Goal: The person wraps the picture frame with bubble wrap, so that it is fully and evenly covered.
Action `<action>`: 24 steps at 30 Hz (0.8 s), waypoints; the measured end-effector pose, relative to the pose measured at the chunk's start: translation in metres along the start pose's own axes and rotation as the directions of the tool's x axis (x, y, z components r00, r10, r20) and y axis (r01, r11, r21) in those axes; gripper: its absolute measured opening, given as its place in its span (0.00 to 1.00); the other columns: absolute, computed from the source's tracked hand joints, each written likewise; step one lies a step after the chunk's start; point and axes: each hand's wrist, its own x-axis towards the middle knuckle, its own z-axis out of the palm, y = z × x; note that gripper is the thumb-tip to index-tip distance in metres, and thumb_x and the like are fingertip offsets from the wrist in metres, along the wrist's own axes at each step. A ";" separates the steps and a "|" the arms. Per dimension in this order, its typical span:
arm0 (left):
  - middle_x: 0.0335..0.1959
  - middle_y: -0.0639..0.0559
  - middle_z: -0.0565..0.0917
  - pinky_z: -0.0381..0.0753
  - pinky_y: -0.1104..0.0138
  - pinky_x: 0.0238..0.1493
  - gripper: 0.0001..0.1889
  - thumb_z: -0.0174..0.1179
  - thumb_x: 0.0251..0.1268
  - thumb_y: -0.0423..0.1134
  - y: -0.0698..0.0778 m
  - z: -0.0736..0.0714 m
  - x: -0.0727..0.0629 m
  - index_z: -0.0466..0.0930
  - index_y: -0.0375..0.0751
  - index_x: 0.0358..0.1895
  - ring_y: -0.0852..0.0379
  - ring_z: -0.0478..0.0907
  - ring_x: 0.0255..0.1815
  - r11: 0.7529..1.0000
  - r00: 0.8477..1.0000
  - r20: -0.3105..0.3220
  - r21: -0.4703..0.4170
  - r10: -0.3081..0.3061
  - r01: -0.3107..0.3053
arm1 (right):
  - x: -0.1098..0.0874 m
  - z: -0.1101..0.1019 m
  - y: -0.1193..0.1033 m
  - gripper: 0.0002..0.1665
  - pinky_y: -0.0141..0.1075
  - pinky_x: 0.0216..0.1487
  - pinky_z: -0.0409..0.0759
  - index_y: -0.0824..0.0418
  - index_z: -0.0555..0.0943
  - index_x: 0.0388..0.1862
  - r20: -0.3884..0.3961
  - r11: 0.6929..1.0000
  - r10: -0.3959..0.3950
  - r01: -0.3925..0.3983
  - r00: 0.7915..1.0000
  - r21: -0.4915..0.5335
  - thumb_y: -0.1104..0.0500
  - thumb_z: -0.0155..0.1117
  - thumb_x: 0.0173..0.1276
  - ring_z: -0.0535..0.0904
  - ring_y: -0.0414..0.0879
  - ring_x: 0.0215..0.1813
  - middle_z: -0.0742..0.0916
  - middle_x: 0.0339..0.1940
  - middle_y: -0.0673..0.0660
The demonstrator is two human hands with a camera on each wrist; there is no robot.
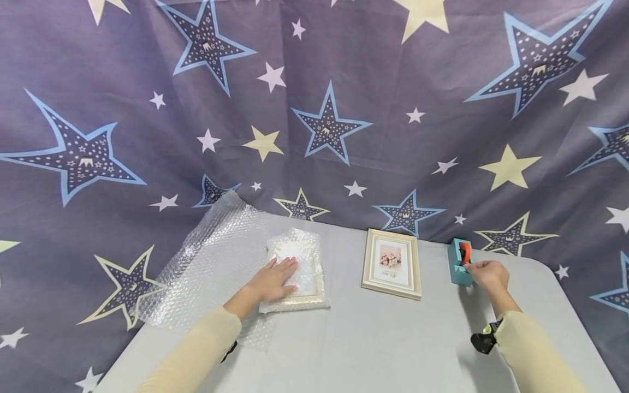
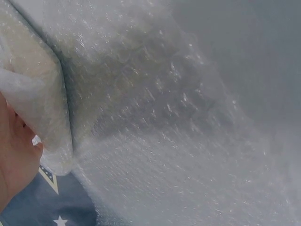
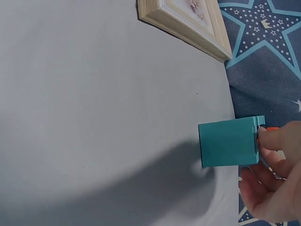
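My left hand [image 1: 279, 279] rests with its fingers spread on a picture frame wrapped in bubble wrap [image 1: 318, 273], pressing it from above. In the left wrist view, that hand [image 2: 16, 165] shows at the left edge beside the wrapped frame's side [image 2: 35, 89]. Loose bubble wrap [image 1: 206, 273] spreads out to the left, partly under my forearm. On the right, my right hand [image 1: 491, 275] pinches with thumb and index finger at the cutter end of a teal tape dispenser [image 3: 228, 143]. Inside it sits an orange-red roll [image 1: 464, 252]. The tape end between the fingertips is hidden.
An unwrapped cream picture frame [image 1: 415, 267] with a pink flower print lies between the two hands. The white table [image 1: 344, 349] meets a dark star-patterned cloth [image 1: 373, 164] at its back and sides. Black wrist gear [image 1: 484, 342] hangs below the right wrist.
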 end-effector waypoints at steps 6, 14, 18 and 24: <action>0.75 0.39 0.60 0.50 0.45 0.78 0.36 0.49 0.69 0.54 0.000 0.000 0.000 0.59 0.33 0.72 0.41 0.57 0.77 1.000 1.000 0.005 -0.009 -0.009 0.009 | -0.001 0.004 -0.001 0.18 0.35 0.25 0.69 0.71 0.85 0.34 -0.090 0.999 -0.039 0.037 0.995 -0.027 0.55 0.61 0.64 0.79 0.57 0.36 0.87 0.38 0.69; 0.75 0.39 0.60 0.50 0.45 0.78 0.35 0.49 0.70 0.54 -0.001 0.000 0.001 0.59 0.33 0.72 0.41 0.58 0.77 1.000 1.000 0.005 -0.006 -0.011 0.011 | -0.003 0.009 -0.001 0.15 0.36 0.21 0.69 0.70 0.85 0.23 -0.193 0.994 -0.103 0.093 0.976 -0.060 0.57 0.64 0.58 0.79 0.61 0.33 0.87 0.28 0.67; 0.75 0.40 0.61 0.50 0.45 0.78 0.36 0.49 0.69 0.54 -0.001 -0.001 0.001 0.59 0.33 0.72 0.42 0.58 0.77 1.000 1.000 0.000 0.005 -0.009 0.009 | -0.003 0.012 -0.001 0.13 0.38 0.21 0.71 0.68 0.85 0.22 -0.228 0.992 -0.118 0.104 0.967 -0.073 0.58 0.65 0.55 0.80 0.62 0.34 0.87 0.28 0.67; 0.75 0.39 0.61 0.50 0.45 0.78 0.36 0.49 0.69 0.54 0.000 -0.002 0.000 0.59 0.33 0.72 0.42 0.58 0.76 1.000 1.000 0.009 0.006 -0.014 0.014 | -0.002 0.016 0.000 0.12 0.42 0.23 0.73 0.66 0.84 0.21 -0.243 0.983 -0.161 0.135 0.957 -0.121 0.58 0.63 0.55 0.81 0.63 0.34 0.87 0.29 0.67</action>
